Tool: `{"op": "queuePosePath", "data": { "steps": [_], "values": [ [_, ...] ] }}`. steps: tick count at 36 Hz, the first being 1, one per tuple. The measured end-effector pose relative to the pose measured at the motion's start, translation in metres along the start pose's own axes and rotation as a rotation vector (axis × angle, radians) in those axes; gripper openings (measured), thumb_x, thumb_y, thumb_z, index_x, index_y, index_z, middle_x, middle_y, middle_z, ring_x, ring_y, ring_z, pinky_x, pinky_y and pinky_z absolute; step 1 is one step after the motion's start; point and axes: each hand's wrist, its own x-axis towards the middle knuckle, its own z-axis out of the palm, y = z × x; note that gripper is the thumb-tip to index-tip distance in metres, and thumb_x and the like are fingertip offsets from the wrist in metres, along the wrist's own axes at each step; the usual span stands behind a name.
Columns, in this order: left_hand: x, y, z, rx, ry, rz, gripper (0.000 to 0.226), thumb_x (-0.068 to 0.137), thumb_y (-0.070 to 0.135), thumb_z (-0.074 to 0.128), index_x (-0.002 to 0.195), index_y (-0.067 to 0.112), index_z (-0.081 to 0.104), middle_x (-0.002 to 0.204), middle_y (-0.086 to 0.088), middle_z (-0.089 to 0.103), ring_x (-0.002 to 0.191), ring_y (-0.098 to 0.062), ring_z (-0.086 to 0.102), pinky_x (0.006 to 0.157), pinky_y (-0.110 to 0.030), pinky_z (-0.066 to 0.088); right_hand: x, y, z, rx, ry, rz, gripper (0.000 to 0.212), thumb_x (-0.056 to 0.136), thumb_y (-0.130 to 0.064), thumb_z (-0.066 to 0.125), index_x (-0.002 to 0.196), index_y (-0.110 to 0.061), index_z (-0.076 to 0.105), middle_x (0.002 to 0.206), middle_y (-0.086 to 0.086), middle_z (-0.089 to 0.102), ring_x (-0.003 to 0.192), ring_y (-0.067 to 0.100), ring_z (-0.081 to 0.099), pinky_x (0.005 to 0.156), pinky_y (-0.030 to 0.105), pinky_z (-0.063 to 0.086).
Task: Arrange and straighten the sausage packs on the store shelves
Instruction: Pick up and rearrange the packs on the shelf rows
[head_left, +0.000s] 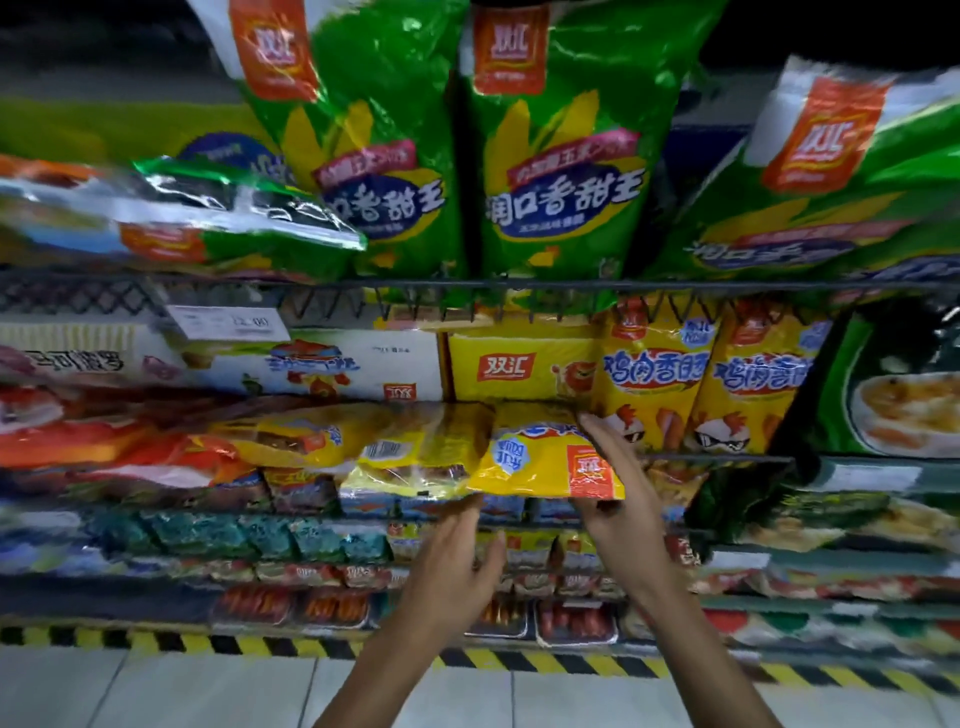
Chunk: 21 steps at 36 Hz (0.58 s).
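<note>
A yellow sausage pack (540, 457) lies flat and sticks out over the front of the middle shelf, label upside down. My right hand (618, 478) grips its right end, thumb on top and fingers beneath. Just below the pack's front left corner, my left hand (457, 551) is raised with its fingers loosely spread; they reach up under the edge, and whether they touch it is unclear. Another yellow pack (410, 462) lies flat to the left. Two yellow chicken sausage packs (654, 374) (753, 379) stand upright to the right.
Green corn sausage bags (561, 156) hang on the upper shelf behind a wire rail (519, 285). A yellow box (514, 364) and a white box (337, 364) stand at the back. Lower shelves hold small packs. A striped yellow-black strip (260, 644) edges the floor.
</note>
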Motion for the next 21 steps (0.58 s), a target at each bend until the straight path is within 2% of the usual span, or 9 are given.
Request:
{"op": "queuePosePath", "data": {
  "steps": [2, 4, 6, 11, 15, 17, 19, 21],
  "values": [
    [-0.003, -0.001, -0.004, -0.025, -0.063, 0.039, 0.07, 0.107, 0.049, 0.036, 0.163, 0.019, 0.007, 0.167, 0.002, 0.019, 0.152, -0.016, 0.023, 0.116, -0.029, 0.027, 0.0, -0.007, 0.006, 0.065, 0.051, 0.046, 0.074, 0.085, 0.001, 0.072, 0.145, -0.035, 0.047, 0.15, -0.011, 0.047, 0.141, 0.002, 0.039, 0.102, 0.011, 0.041],
    [-0.005, -0.002, -0.006, -0.054, -0.101, 0.054, 0.072, 0.106, 0.052, 0.035, 0.163, 0.024, 0.001, 0.169, 0.006, 0.011, 0.154, -0.015, 0.018, 0.118, -0.031, 0.025, -0.002, -0.009, 0.011, 0.1, 0.078, 0.105, 0.071, 0.085, 0.009, 0.071, 0.143, -0.028, 0.052, 0.148, -0.01, 0.051, 0.139, 0.005, 0.043, 0.103, 0.02, 0.045],
    [-0.003, -0.005, -0.007, -0.065, -0.119, 0.056, 0.072, 0.105, 0.054, 0.036, 0.162, 0.027, 0.0, 0.169, 0.007, 0.01, 0.154, -0.014, 0.017, 0.118, -0.032, 0.025, -0.004, -0.01, 0.012, 0.115, 0.081, 0.133, 0.068, 0.087, 0.008, 0.072, 0.144, -0.024, 0.052, 0.148, -0.01, 0.051, 0.139, 0.01, 0.045, 0.107, 0.028, 0.046],
    [0.001, -0.009, -0.005, -0.112, -0.148, 0.059, 0.074, 0.104, 0.055, 0.039, 0.162, 0.026, 0.003, 0.169, 0.008, 0.012, 0.155, -0.014, 0.014, 0.12, -0.033, 0.021, 0.001, -0.014, 0.008, 0.137, 0.038, 0.135, 0.06, 0.091, -0.001, 0.071, 0.145, -0.022, 0.051, 0.147, -0.009, 0.052, 0.137, 0.004, 0.047, 0.104, 0.017, 0.044],
    [0.001, -0.005, -0.006, -0.128, -0.151, 0.052, 0.074, 0.105, 0.055, 0.038, 0.162, 0.026, 0.002, 0.169, 0.01, 0.009, 0.155, -0.014, 0.012, 0.12, -0.032, 0.021, 0.009, -0.012, 0.002, 0.112, 0.034, 0.097, 0.054, 0.089, 0.007, 0.069, 0.136, -0.019, 0.061, 0.14, -0.003, 0.06, 0.133, 0.01, 0.053, 0.101, 0.019, 0.047],
    [0.0, -0.002, -0.005, -0.127, -0.134, 0.06, 0.073, 0.105, 0.053, 0.038, 0.162, 0.028, 0.0, 0.169, 0.009, 0.011, 0.154, -0.015, 0.016, 0.119, -0.032, 0.023, 0.01, -0.012, 0.002, 0.127, 0.068, 0.094, 0.054, 0.089, 0.006, 0.07, 0.132, -0.025, 0.065, 0.136, -0.003, 0.064, 0.131, 0.015, 0.057, 0.1, 0.022, 0.049],
    [0.0, -0.001, -0.004, -0.135, -0.114, 0.096, 0.072, 0.105, 0.052, 0.039, 0.158, 0.038, -0.008, 0.169, 0.009, 0.012, 0.153, -0.015, 0.022, 0.117, -0.032, 0.027, 0.01, -0.013, 0.001, 0.144, 0.143, 0.106, 0.047, 0.088, -0.007, 0.073, 0.127, -0.033, 0.068, 0.13, -0.012, 0.068, 0.126, 0.017, 0.062, 0.099, 0.027, 0.051],
    [0.001, 0.002, -0.004, -0.142, -0.087, 0.153, 0.071, 0.105, 0.051, 0.04, 0.144, 0.052, -0.019, 0.167, 0.014, 0.011, 0.149, -0.014, 0.028, 0.113, -0.029, 0.03, 0.011, -0.019, -0.004, 0.103, 0.2, 0.128, 0.037, 0.085, -0.013, 0.075, 0.12, -0.025, 0.071, 0.115, -0.03, 0.07, 0.113, 0.007, 0.067, 0.092, 0.024, 0.053]
  ]
}}
